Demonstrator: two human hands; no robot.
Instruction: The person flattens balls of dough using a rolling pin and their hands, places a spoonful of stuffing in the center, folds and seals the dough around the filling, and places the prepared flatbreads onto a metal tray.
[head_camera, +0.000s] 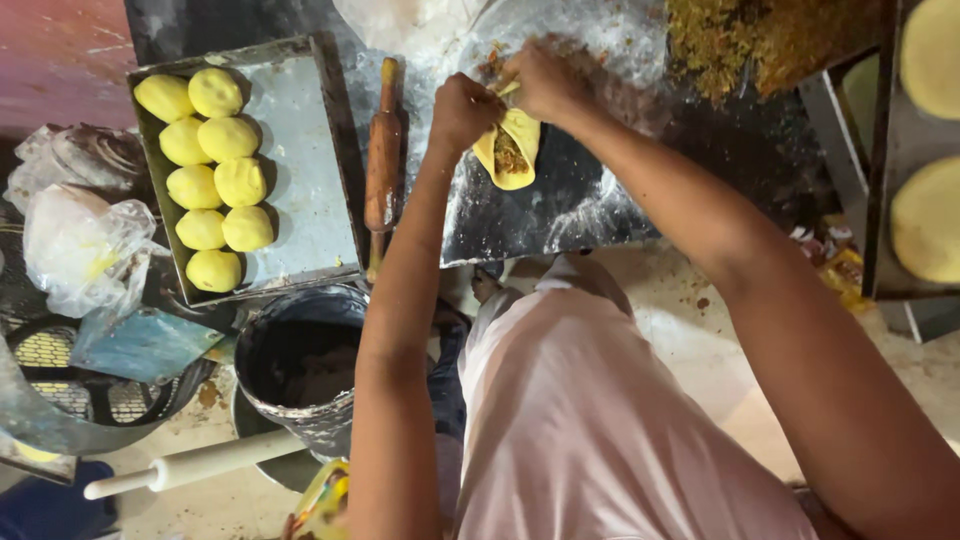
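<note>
Both hands pinch a folded yellow dough round (508, 150) with brown filling — left hand (462, 108) at one edge, right hand (545, 82) at the other — beside a wooden rolling pin (383, 160).

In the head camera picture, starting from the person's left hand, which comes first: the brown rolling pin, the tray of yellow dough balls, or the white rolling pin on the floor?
From the left hand:
1. Brown rolling pin, just beside it on the counter.
2. Tray of yellow dough balls, beyond that pin.
3. White rolling pin, low on the floor, farthest.
</note>
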